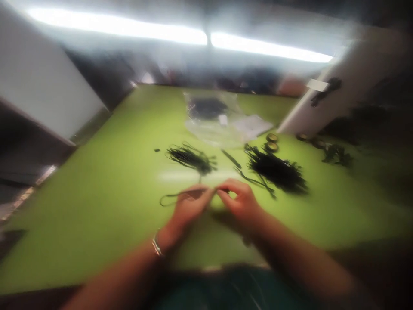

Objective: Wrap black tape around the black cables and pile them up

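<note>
My left hand (191, 203) is closed on a thin black cord (167, 197), whose loop sticks out to the left. Thumb and fingers of my right hand (240, 198) pinch the same cord's other end, close to the left fingertips; the pinched part is mostly hidden and blurred. Just beyond my hands lies a bundle of looped black cords (190, 157). A larger, denser bundle of black cords (277, 170) rests to the right. Between the bundles are a slim dark stick-like piece (231, 159) and a loose black cord (254, 180).
On the green tabletop (106, 193), a clear plastic bag (209, 112) with dark contents lies at the back, beside a whitish sheet (254, 125). Small yellow-and-black rolls (272, 147) sit near the right panel (306, 99). A dark tangle (337, 155) lies farther right. Lights (129, 28) hang overhead.
</note>
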A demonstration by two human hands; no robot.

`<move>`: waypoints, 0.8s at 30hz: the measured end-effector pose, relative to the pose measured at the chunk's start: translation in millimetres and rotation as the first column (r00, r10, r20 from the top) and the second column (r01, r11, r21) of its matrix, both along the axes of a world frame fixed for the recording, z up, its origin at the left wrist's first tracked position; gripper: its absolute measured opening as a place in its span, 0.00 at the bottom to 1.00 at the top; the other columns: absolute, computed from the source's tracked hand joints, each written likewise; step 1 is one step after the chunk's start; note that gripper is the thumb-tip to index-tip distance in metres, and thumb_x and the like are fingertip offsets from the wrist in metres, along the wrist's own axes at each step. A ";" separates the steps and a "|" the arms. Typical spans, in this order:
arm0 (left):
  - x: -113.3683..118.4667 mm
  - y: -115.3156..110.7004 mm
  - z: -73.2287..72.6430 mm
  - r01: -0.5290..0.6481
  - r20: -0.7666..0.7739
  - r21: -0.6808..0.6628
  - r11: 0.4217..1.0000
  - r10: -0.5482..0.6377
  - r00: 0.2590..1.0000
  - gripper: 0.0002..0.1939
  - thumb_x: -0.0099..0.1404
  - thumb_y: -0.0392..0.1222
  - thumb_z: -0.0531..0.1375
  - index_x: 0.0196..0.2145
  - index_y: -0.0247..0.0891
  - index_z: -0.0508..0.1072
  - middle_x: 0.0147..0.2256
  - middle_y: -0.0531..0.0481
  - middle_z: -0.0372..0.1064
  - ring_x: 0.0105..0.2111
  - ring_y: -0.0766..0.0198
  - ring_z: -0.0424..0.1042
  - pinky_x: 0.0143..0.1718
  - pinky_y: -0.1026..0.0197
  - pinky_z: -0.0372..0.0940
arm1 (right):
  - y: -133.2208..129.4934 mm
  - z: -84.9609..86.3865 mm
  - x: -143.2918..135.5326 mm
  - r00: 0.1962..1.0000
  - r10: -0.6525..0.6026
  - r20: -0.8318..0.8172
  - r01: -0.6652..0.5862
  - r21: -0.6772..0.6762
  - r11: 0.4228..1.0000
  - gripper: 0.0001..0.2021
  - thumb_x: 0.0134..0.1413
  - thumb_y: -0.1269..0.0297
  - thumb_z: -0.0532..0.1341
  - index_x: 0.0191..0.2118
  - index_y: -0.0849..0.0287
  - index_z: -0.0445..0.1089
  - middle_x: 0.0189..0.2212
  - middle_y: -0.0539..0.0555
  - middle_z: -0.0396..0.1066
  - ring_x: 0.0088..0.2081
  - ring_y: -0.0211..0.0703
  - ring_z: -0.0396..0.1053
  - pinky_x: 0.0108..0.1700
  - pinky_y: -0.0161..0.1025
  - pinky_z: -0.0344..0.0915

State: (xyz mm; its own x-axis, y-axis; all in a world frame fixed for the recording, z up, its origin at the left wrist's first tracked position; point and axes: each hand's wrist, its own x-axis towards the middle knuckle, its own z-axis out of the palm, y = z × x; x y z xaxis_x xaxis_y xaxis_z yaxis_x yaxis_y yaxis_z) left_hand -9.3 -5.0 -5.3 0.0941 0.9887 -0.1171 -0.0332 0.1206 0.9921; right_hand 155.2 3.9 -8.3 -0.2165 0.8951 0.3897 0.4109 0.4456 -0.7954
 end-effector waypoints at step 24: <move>-9.8 7.6 -4.0 0.141 0.024 -0.069 0.988 -0.140 0.990 0.14 0.62 0.49 0.60 0.26 0.35 0.72 0.15 0.56 0.60 0.15 0.71 0.55 0.17 0.66 0.50 | 1.3 0.3 4.8 0.991 0.007 0.130 -0.041 0.260 0.965 0.07 0.61 0.69 0.57 0.42 0.57 0.71 0.34 0.54 0.71 0.38 0.41 0.68 0.40 0.40 0.66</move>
